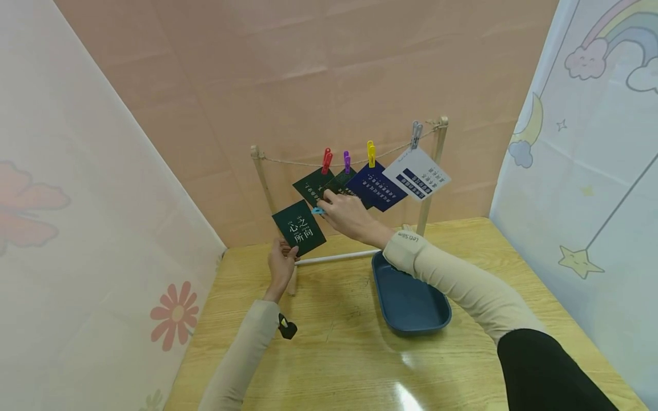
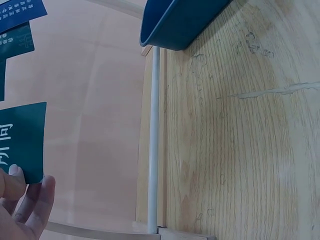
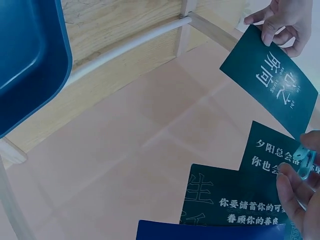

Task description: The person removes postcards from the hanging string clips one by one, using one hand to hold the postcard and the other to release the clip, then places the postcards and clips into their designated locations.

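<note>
My left hand pinches the lower edge of a dark green card with white characters and holds it up left of the hanging row. In the left wrist view the left hand's fingers hold the card by its corner. My right hand pinches a light blue clip just right of that card, in front of two hanging green cards. The right wrist view shows the clip between the fingertips, with the held card above it.
A small wooden rack carries a string with red, purple, yellow and grey clips holding cards. A dark blue tray sits on the wooden table. Fabric walls close in the left, back and right.
</note>
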`<action>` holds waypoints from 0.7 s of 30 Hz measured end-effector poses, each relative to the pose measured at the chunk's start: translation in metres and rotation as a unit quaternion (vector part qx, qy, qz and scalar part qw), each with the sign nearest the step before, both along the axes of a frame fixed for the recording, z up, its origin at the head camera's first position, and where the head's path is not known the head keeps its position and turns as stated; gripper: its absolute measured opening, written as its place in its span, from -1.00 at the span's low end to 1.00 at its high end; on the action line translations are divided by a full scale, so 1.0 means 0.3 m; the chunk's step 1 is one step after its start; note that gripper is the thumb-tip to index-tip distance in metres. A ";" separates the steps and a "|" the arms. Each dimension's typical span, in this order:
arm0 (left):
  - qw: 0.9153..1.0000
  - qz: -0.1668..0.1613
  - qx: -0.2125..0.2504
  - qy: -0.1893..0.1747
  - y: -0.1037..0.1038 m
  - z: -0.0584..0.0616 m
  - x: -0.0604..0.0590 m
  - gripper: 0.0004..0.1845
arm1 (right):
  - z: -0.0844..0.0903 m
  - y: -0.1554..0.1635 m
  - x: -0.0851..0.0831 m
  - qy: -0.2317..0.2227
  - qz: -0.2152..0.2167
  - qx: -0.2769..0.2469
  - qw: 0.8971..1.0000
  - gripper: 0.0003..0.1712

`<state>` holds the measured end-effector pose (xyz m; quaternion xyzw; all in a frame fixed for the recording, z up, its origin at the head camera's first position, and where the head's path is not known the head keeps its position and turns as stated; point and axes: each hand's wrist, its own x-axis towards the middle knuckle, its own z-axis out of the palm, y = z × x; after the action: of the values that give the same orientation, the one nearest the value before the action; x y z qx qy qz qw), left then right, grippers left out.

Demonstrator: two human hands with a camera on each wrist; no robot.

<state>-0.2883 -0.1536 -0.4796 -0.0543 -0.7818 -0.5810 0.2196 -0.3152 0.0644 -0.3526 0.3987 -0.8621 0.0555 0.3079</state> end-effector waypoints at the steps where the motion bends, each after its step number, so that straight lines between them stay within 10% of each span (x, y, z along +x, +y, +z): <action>1: 1.000 -0.005 0.003 -0.008 0.000 0.000 0.000 -0.81 | -0.003 0.001 -0.001 -0.002 -0.001 0.000 1.000 -0.74; 21: 0.998 0.000 -0.051 -0.043 -0.007 -0.025 0.002 -0.79 | -0.037 0.039 -0.006 -0.001 0.000 -0.006 1.000 -0.75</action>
<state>-0.2878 -0.1557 -0.4873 -0.0404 -0.8194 -0.5418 0.1828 -0.3171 0.0761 -0.3638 0.3965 -0.8621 0.0613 0.3095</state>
